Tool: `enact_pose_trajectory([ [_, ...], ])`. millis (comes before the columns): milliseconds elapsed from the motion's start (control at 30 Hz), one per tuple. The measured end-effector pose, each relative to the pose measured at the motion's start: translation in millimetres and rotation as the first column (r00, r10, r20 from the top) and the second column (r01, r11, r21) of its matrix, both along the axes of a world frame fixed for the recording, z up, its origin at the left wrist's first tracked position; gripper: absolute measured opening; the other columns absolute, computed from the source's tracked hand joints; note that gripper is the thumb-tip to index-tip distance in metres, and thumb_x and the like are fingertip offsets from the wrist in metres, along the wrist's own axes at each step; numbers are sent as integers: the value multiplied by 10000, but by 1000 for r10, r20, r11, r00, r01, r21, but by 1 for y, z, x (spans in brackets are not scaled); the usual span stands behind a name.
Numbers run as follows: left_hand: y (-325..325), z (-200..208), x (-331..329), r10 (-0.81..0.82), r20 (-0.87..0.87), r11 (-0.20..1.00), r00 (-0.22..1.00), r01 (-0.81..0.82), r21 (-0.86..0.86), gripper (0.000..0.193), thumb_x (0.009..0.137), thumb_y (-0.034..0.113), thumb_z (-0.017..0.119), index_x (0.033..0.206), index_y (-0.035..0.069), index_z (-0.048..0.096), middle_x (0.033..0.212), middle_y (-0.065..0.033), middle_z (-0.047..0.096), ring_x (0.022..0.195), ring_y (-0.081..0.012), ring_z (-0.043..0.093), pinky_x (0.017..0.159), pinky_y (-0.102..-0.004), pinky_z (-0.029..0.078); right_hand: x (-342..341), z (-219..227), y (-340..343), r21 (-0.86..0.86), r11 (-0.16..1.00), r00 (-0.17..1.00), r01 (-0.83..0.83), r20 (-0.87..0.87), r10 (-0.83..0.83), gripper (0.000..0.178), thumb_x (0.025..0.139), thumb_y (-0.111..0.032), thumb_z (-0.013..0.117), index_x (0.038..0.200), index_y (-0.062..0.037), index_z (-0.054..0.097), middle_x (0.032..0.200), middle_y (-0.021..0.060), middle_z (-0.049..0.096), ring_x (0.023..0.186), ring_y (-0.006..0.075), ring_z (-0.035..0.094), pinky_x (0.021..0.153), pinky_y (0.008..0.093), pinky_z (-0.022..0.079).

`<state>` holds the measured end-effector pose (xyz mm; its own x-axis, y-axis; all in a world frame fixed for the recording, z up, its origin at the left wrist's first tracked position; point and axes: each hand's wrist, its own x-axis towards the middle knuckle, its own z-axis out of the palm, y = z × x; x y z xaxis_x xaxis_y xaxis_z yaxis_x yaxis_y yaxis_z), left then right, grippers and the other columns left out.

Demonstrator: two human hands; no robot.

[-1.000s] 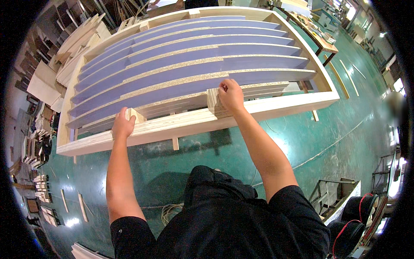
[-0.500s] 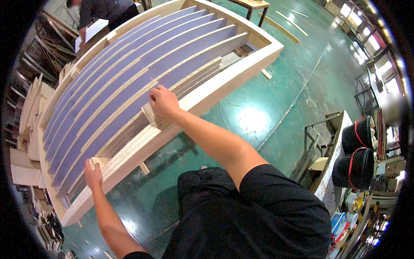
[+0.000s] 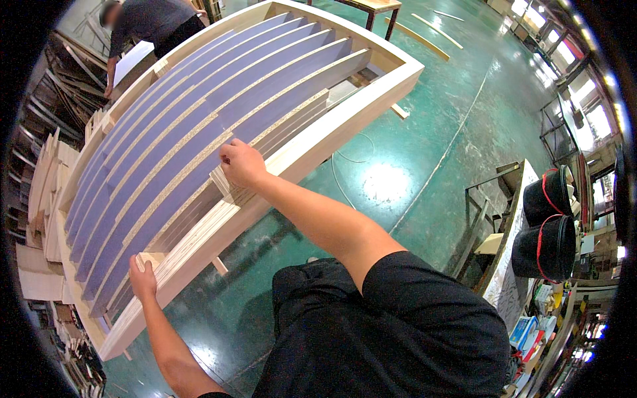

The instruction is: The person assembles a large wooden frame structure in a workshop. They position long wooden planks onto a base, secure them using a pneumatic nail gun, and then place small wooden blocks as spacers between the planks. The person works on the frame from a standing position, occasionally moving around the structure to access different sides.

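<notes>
Item: pale wooden frame [image 3: 358, 36], before me; its near rail [image 3: 345, 119] runs lengthwise from near left to far right. Item: left hand [image 3: 143, 278], closer to the rail's near-left end, at a wooden block [image 3: 155, 257]; how firmly closed, I cannot tell. Item: right hand [image 3: 243, 164], farther along, fingers curled by a second block [image 3: 221, 180]; any hold, I cannot tell. Item: purple-sided slats [image 3: 192, 136], beyond both.

You're in a woodworking workshop, timber frame [image 3: 345, 123] beneath your right-hand fingers [image 3: 232, 148], pale boards [image 3: 58, 176] piled to their left, glossy green floor [image 3: 451, 93] to their right.
</notes>
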<state>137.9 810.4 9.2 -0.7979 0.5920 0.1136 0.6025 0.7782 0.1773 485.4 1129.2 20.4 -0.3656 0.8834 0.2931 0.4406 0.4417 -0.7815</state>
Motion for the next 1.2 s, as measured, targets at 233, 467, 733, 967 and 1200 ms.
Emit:
enact_pose_trajectory([
  [233,-3,0,0,34,3,998,999,-34,-48,644,919,406,652,1510,205,492,1429,-218,591,1299,-423,568,1060,-525,461,-2,5,-3,7,1000,1000,-15,-6,15,95,872,-149,669,957,-118,697,992,124,660,957,376,657,811,477,545],
  [467,-12,-10,-14,-50,38,995,998,47,83,656,907,434,674,1486,165,521,1472,-169,573,1350,-389,546,1122,-504,437,-2,-9,8,70,996,998,-59,-1,59,140,864,-146,666,985,-82,695,1038,176,690,1002,409,652,848,510,529],
  [733,2,31,21,89,82,996,993,-86,-33,663,882,468,657,1488,248,501,1416,-159,595,1267,-400,606,1010,-532,516,-5,-1,10,68,994,996,-83,-24,84,145,921,-181,624,1000,-76,685,1027,165,688,994,414,651,830,486,522],
  [967,4,26,23,66,56,998,996,-65,-16,654,887,449,659,1489,247,500,1425,-163,585,1265,-401,607,1008,-528,520,-1,-3,11,111,991,993,-75,-78,84,136,934,-173,610,989,-64,670,1017,170,680,984,419,649,826,492,517],
  [1200,6,31,26,92,93,995,991,-87,-51,648,906,453,650,1501,261,481,1431,-152,578,1268,-392,607,1006,-534,519,1,-3,12,107,991,996,-76,-34,80,141,935,-175,607,982,-58,669,1024,177,677,977,426,643,828,498,517],
])
